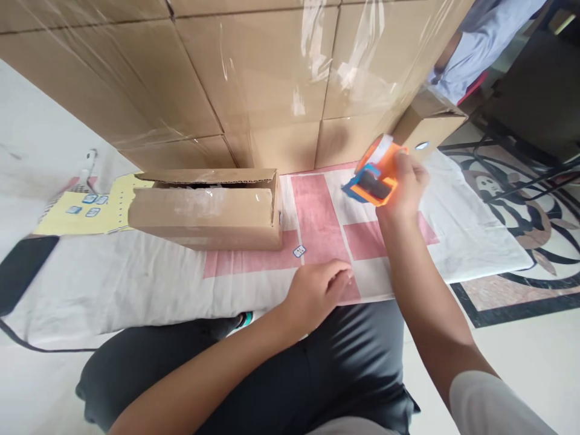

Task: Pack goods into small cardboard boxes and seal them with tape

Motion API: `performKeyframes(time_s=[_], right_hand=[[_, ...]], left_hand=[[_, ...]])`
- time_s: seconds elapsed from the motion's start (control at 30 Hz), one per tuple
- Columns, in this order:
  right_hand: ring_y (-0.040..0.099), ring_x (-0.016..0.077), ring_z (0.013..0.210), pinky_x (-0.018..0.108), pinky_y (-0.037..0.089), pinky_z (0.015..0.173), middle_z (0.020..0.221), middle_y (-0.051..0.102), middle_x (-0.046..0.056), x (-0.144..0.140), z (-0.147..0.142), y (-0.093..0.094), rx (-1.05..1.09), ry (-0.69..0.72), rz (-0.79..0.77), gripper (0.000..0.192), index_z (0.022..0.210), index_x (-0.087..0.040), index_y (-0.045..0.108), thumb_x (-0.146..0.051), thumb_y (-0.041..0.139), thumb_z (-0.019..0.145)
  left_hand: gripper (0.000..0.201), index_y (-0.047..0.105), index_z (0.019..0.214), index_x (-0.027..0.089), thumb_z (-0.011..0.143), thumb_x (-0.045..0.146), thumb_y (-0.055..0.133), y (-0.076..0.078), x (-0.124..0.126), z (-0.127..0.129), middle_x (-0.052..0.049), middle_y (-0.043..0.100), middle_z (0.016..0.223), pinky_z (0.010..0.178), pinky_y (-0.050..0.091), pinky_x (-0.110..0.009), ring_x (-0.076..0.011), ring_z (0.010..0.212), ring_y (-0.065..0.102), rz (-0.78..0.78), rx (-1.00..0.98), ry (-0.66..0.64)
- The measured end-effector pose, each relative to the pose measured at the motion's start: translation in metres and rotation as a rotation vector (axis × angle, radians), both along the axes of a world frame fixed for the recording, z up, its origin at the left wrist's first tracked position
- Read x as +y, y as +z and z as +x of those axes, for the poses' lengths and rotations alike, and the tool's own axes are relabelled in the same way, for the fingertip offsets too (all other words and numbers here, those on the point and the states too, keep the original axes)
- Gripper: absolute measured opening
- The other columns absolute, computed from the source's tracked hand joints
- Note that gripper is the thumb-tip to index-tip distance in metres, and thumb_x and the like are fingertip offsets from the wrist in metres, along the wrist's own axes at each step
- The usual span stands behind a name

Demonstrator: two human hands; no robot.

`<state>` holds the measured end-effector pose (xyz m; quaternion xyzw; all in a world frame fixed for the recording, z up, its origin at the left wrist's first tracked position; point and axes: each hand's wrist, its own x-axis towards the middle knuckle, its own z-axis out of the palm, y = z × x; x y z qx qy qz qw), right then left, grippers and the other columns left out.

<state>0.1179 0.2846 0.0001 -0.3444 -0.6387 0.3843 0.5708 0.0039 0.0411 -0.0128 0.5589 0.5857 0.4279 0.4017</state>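
My right hand (406, 187) grips an orange and blue tape dispenser (378, 170), holding it above the right part of the cloth. A roll shows at the dispenser's upper edge. My left hand (319, 293) is over the cloth's near edge, its fingers curled in with nothing visible in them. Just beyond it, a small white label with a blue border (299, 251) lies on the red pattern. Left of the label stands a long cardboard box (206, 211). Its top flaps are slightly parted, leaving a dark gap, and shiny clear tape shows on its side.
Stacked cartons under clear wrap (272, 78) form a wall behind the white and red cloth (319, 211). Yellow paper with labels (86, 212) and a dark flat object (27, 272) lie left. At right are another carton (428, 130), a person's sleeve (492, 42) and a dark chair (534, 90).
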Motion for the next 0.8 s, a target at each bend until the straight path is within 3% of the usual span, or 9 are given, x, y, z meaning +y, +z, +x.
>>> performKeyframes(time_s=[0.1,0.23,0.3,0.4,0.43,0.53,0.57,0.7,0.8], right_hand=[[0.051,0.0164,0.065,0.034,0.045,0.063,0.067,0.051,0.001,0.012,-0.005,-0.015,0.051,-0.233,-0.037,0.052,0.066,-0.025,0.045,-0.068,0.063,0.089],[0.058,0.0193,0.073,0.036,0.05,0.069,0.075,0.059,0.004,0.008,-0.026,-0.034,-0.148,-0.115,-0.16,0.049,0.072,-0.022,0.055,-0.068,0.066,0.086],[0.062,0.0222,0.088,0.037,0.052,0.078,0.092,0.064,0.007,0.001,-0.028,-0.028,-0.14,-0.187,-0.08,0.046,0.09,-0.021,0.061,-0.065,0.071,0.083],[0.06,0.0248,0.105,0.042,0.051,0.091,0.111,0.062,0.008,-0.029,-0.018,0.005,-0.091,-0.303,0.222,0.046,0.112,-0.023,0.06,-0.059,0.073,0.086],[0.061,0.0249,0.105,0.042,0.05,0.092,0.111,0.063,0.008,-0.045,-0.015,0.019,-0.114,-0.215,0.318,0.041,0.112,-0.024,0.062,-0.057,0.07,0.089],[0.064,0.0245,0.092,0.042,0.051,0.084,0.099,0.068,0.007,-0.102,-0.011,0.054,-0.333,0.411,0.474,0.031,0.103,-0.026,0.069,-0.054,0.071,0.091],[0.063,0.0248,0.09,0.042,0.051,0.082,0.097,0.069,0.007,-0.12,-0.013,0.061,-0.396,0.521,0.51,0.03,0.103,-0.026,0.07,-0.051,0.075,0.089],[0.061,0.0218,0.082,0.04,0.05,0.074,0.087,0.067,0.004,-0.154,-0.032,0.076,-0.479,0.568,0.577,0.003,0.094,-0.027,0.072,-0.03,0.071,0.095],[0.059,0.0186,0.076,0.038,0.048,0.072,0.079,0.065,0.002,-0.149,-0.051,0.089,-0.47,0.614,0.561,0.017,0.083,-0.026,0.07,-0.029,0.066,0.099]], left_hand=[[0.018,0.073,0.093,0.023,0.095,0.037,0.061,0.009,0.002,-0.011,-0.001,0.077,0.079,0.058,0.047,-0.025,-0.0134,0.061,0.064,-0.053,-0.196,0.147],[0.02,0.071,0.095,0.02,0.093,0.039,0.064,0.014,0.0,-0.026,-0.001,0.075,0.076,0.051,0.042,-0.023,-0.0113,0.054,0.059,-0.062,-0.287,0.23],[0.017,0.071,0.096,0.021,0.093,0.036,0.064,0.013,-0.005,-0.03,-0.001,0.075,0.076,0.055,0.045,-0.023,-0.0121,0.06,0.063,-0.031,-0.268,0.237],[0.017,0.072,0.099,0.021,0.094,0.035,0.064,0.015,-0.014,-0.034,-0.001,0.075,0.076,0.059,0.047,-0.024,-0.0138,0.067,0.067,0.002,-0.245,0.252],[0.018,0.072,0.1,0.021,0.094,0.035,0.064,0.017,-0.017,-0.036,-0.001,0.075,0.076,0.06,0.048,-0.024,-0.0142,0.068,0.067,0.007,-0.238,0.259],[0.019,0.074,0.102,0.021,0.094,0.036,0.064,0.025,-0.025,-0.045,-0.001,0.076,0.078,0.062,0.049,-0.025,-0.0147,0.069,0.067,0.023,-0.215,0.286],[0.02,0.074,0.102,0.021,0.094,0.036,0.064,0.028,-0.028,-0.048,-0.001,0.076,0.079,0.063,0.049,-0.026,-0.0147,0.069,0.067,0.04,-0.2,0.29],[0.017,0.074,0.101,0.022,0.096,0.034,0.063,0.037,-0.035,-0.06,-0.001,0.078,0.082,0.069,0.051,-0.027,-0.0149,0.072,0.07,0.17,-0.097,0.279],[0.021,0.073,0.112,0.022,0.097,0.034,0.064,0.047,-0.038,-0.07,0.0,0.08,0.083,0.071,0.053,-0.026,-0.0149,0.075,0.073,0.222,-0.09,0.324]])
